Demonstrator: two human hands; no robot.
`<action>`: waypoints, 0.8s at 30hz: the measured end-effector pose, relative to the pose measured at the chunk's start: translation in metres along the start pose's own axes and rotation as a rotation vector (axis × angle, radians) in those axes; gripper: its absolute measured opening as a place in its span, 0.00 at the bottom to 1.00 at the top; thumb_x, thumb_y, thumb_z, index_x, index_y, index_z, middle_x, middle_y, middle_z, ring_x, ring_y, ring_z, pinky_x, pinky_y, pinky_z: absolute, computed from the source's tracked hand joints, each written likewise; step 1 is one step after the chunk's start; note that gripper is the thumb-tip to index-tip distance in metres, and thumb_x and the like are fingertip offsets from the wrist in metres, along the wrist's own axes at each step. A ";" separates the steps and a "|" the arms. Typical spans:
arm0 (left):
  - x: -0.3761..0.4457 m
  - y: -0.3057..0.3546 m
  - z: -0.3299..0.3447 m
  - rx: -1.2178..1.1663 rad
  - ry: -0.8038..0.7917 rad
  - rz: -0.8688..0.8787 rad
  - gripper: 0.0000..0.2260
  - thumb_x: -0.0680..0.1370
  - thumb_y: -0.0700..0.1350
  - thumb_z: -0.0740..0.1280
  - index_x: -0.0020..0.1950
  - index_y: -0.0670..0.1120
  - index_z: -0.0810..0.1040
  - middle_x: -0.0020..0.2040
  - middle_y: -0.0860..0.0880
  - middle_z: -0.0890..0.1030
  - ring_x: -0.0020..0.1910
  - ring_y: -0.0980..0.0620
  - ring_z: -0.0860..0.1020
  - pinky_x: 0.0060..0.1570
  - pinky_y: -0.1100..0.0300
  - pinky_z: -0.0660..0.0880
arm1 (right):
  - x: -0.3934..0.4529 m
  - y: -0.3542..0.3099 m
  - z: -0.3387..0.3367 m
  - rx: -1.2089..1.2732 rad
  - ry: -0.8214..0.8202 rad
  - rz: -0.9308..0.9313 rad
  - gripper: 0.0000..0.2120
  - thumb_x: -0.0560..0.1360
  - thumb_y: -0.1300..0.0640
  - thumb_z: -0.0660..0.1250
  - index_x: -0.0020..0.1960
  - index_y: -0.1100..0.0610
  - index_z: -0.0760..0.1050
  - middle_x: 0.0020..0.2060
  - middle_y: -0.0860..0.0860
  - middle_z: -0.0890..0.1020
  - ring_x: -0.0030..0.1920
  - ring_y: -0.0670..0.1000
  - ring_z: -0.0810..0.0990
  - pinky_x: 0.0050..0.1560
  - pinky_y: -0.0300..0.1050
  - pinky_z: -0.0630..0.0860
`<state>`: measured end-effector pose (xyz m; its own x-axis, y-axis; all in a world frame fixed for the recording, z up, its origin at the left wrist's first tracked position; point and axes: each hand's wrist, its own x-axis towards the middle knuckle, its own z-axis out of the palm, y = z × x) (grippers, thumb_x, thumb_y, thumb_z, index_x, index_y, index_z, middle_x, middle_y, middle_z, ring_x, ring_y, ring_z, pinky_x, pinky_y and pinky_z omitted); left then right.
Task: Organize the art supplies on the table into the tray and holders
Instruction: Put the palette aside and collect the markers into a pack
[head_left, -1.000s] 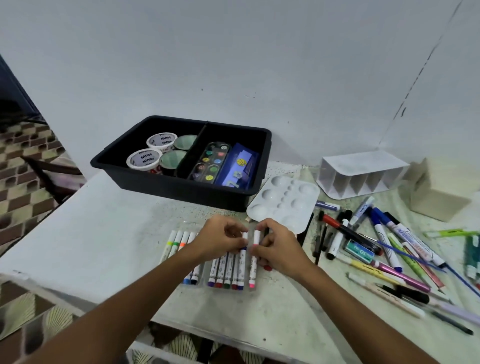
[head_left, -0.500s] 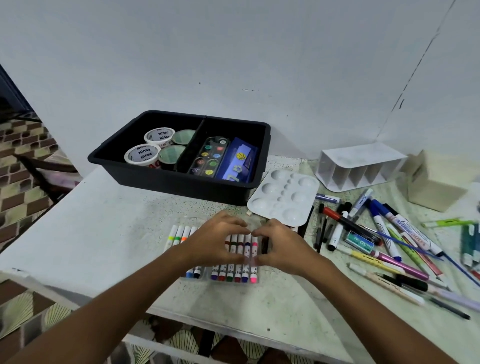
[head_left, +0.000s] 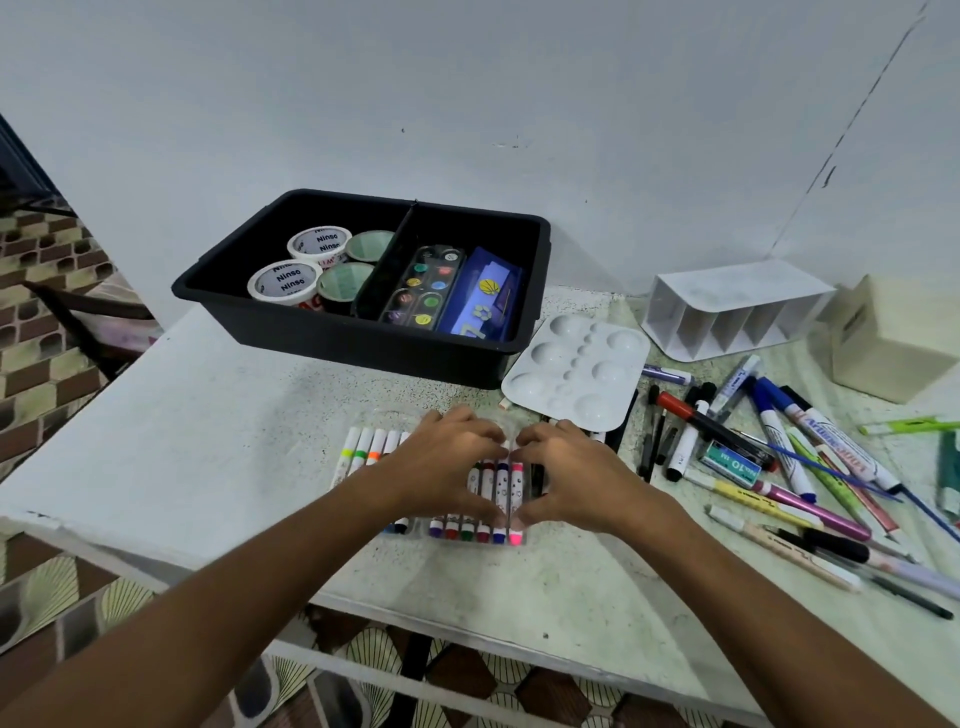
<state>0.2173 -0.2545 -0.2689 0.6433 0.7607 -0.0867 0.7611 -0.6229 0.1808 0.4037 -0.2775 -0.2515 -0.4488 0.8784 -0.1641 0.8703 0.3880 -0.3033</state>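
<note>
Head cam, only view there is. Both hands are down on the marker set (head_left: 470, 499), a clear flat pack of white-barrelled markers with coloured caps, lying near the front edge of the table (head_left: 208, 441), roughly in the middle. Left hand (head_left: 441, 462) covers the middle of the pack with its fingers curled over the far edge and thumb at the near edge, so that grip looks closed on the pack. Right hand (head_left: 571, 478) does the same at the right end of it, fingers bent over the top, thumb low by the pink cap. The thumbs nearly meet.

Black tray (head_left: 358, 343) sits toward the back edge, hanging off the table's left side a bit. Its left compartment has tape rolls (head_left: 304, 270), the right one a watercolour palette box (head_left: 423, 286) and a blue case (head_left: 485, 301).

White mixing palette (head_left: 576, 374) lies just right of the tray, touching its corner. The white divided holder (head_left: 727, 312) is on its side near the back right, a cream box (head_left: 893, 332) beside it. A loose pile of pens and markers (head_left: 779, 467) is spread over the right side of the table.
</note>
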 end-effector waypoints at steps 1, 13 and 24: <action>0.000 0.000 0.000 0.014 -0.014 -0.001 0.32 0.70 0.66 0.69 0.69 0.52 0.73 0.69 0.54 0.71 0.66 0.53 0.62 0.60 0.54 0.59 | 0.000 0.000 0.000 -0.012 -0.002 0.000 0.29 0.66 0.40 0.75 0.65 0.48 0.75 0.65 0.45 0.71 0.63 0.49 0.65 0.55 0.47 0.69; -0.010 -0.007 0.006 0.006 0.089 0.024 0.34 0.69 0.68 0.68 0.68 0.50 0.73 0.69 0.51 0.71 0.68 0.51 0.62 0.64 0.51 0.60 | -0.001 0.003 0.002 -0.036 -0.007 -0.049 0.31 0.66 0.37 0.73 0.65 0.49 0.75 0.67 0.46 0.70 0.62 0.49 0.62 0.59 0.48 0.69; -0.091 -0.080 0.013 0.059 -0.146 -0.182 0.53 0.62 0.80 0.57 0.78 0.57 0.40 0.78 0.51 0.35 0.75 0.51 0.31 0.74 0.48 0.34 | 0.007 -0.015 0.005 -0.165 -0.155 -0.087 0.55 0.61 0.29 0.71 0.78 0.50 0.52 0.78 0.51 0.51 0.75 0.51 0.43 0.73 0.53 0.46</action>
<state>0.0992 -0.2762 -0.2883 0.4970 0.8298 -0.2538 0.8664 -0.4908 0.0920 0.3869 -0.2784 -0.2524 -0.5381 0.7913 -0.2903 0.8427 0.5119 -0.1667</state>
